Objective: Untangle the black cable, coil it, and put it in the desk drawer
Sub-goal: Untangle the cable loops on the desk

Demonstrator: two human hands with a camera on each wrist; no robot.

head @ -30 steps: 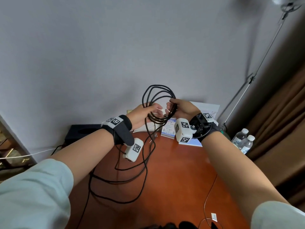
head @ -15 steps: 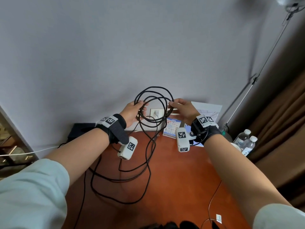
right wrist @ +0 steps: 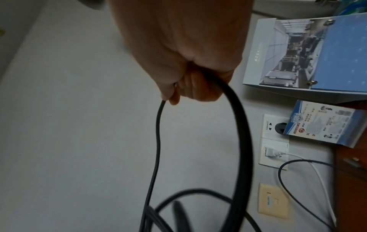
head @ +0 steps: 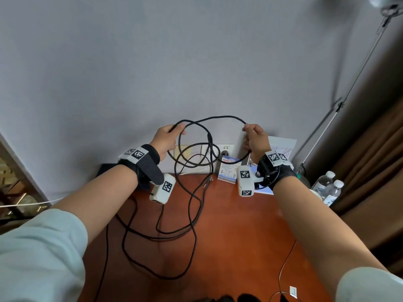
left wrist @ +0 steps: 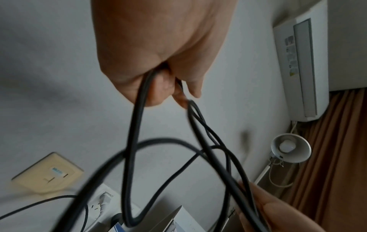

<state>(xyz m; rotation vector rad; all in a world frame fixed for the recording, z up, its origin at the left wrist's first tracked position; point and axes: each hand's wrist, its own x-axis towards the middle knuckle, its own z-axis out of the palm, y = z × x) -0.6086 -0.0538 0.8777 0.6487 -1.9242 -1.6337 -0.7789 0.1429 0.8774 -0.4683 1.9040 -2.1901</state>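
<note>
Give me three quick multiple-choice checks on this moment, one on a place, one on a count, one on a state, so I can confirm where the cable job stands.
1. Where does the slack of the black cable lie?
A. On the wooden desk
B. In an open drawer
C. On the floor by the curtain

2. How many water bottles stand at the desk's right edge?
A. One
B. Two
C. Four

3. What is the cable's state?
A. Neatly coiled and tied
B. Lying untouched
C. Held up in loose crossing loops by both hands

Key:
1 A, the head view shows the loops trailing over the red-brown top.
2 B, two clear capped bottles stand side by side.
3 C, the left hand and the right hand each have a grip on the cable, with strands crossing between them.
</note>
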